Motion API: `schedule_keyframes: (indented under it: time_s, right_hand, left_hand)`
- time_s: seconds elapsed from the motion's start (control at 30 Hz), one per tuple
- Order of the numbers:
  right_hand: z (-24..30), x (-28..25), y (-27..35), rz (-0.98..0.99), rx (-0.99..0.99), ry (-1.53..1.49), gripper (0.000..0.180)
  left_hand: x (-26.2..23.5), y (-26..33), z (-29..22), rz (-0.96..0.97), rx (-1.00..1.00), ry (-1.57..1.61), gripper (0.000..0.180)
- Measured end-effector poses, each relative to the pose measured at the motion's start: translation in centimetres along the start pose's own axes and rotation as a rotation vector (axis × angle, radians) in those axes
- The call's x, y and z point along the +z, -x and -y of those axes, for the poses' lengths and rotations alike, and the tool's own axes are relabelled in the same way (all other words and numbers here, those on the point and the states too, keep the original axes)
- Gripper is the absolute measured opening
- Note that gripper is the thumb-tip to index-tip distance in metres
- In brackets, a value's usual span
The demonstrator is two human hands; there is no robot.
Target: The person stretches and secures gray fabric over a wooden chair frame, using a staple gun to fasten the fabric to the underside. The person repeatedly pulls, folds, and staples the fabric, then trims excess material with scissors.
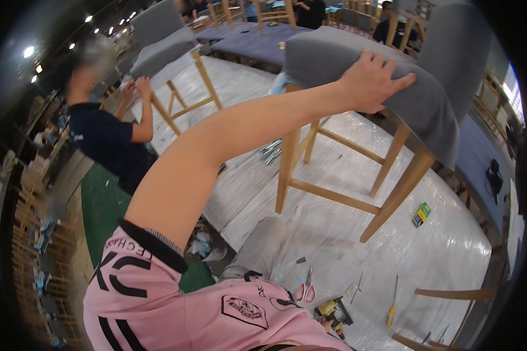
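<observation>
On the plastic-covered desk [334, 234] a chair [357, 117] stands; left hand [372, 79] presses its seat steady, palm flat, right hand [325, 322] grasping a nailer [335, 312].

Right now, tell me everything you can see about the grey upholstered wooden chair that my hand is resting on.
The grey fabric-covered chair with pale wooden legs stands on a worktable wrapped in clear plastic sheeting. Its padded seat and tall backrest are covered in smooth grey cloth. The legs are light, unfinished-looking wood, joined by stretcher rails low down. It appears tilted in the fisheye view. The left hand lies flat on the front edge of the seat, fingers spread over the fabric. The right hand is mostly hidden low down near a yellow and black power tool.
</observation>
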State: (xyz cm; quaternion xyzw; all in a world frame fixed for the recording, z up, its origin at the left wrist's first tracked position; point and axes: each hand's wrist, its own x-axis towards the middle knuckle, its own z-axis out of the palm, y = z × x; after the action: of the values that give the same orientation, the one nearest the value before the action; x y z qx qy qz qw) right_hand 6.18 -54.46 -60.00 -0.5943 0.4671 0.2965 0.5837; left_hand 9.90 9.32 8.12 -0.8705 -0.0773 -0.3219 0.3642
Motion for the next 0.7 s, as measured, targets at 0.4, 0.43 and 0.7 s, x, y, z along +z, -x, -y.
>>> schedule_keyframes:
  time_s: [0.4, 0.43, 0.7]
  right_hand:
    - [5.9, 8.9, 3.1, 0.15, -0.18, -0.023, 0.057]
    - [6.9, 10.2, 3.6, 0.182, -0.223, -0.026, 0.056]
    - [19.6, 16.5, 18.5, 0.497, -0.887, -0.473, 0.043]
  left_hand:
    - [0.4, 0.2, -0.1, -0.054, -0.039, 0.054, 0.087]
    - [0.3, 0.6, 0.0, -0.056, -0.047, 0.042, 0.087]
    - [-0.4, 1.2, 0.2, -0.032, -0.05, 0.053, 0.087]
